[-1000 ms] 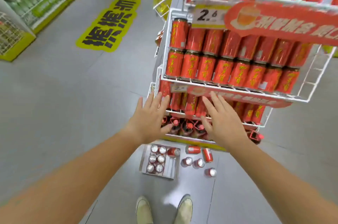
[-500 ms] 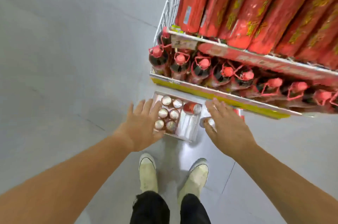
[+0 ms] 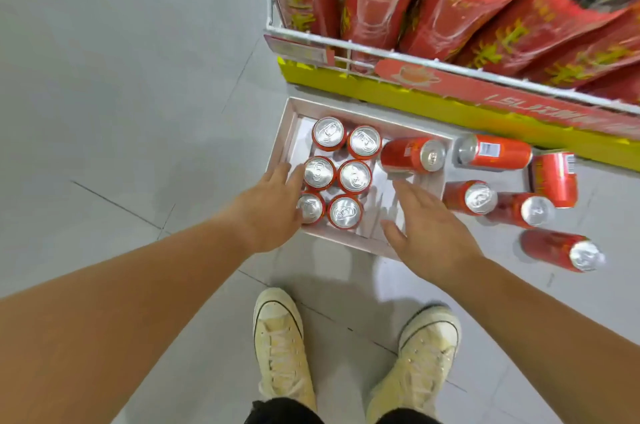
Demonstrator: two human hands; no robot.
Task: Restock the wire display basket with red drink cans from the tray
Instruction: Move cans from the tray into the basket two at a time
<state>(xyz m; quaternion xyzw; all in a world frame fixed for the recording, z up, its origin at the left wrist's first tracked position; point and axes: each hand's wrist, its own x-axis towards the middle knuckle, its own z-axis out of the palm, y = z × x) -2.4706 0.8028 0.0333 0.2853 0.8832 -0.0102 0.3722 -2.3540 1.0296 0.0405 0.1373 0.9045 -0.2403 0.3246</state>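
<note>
Nothing gripped yet

I am seeing the left hand (image 3: pixel 273 205) lying, fingers straight, alongside the six upright red cans (image 3: pixel 353 176) at the tray's (image 3: pixel 289 126) nine o'clock side. The right hand (image 3: pixel 429 226) is hovering spread at five o'clock, gripping nothing. Loose cans (image 3: pixel 495 155) are lying at three o'clock

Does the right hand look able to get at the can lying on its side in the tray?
Probably yes: the right hand is open just short of the toppled can, with only bare tray between them.
</note>
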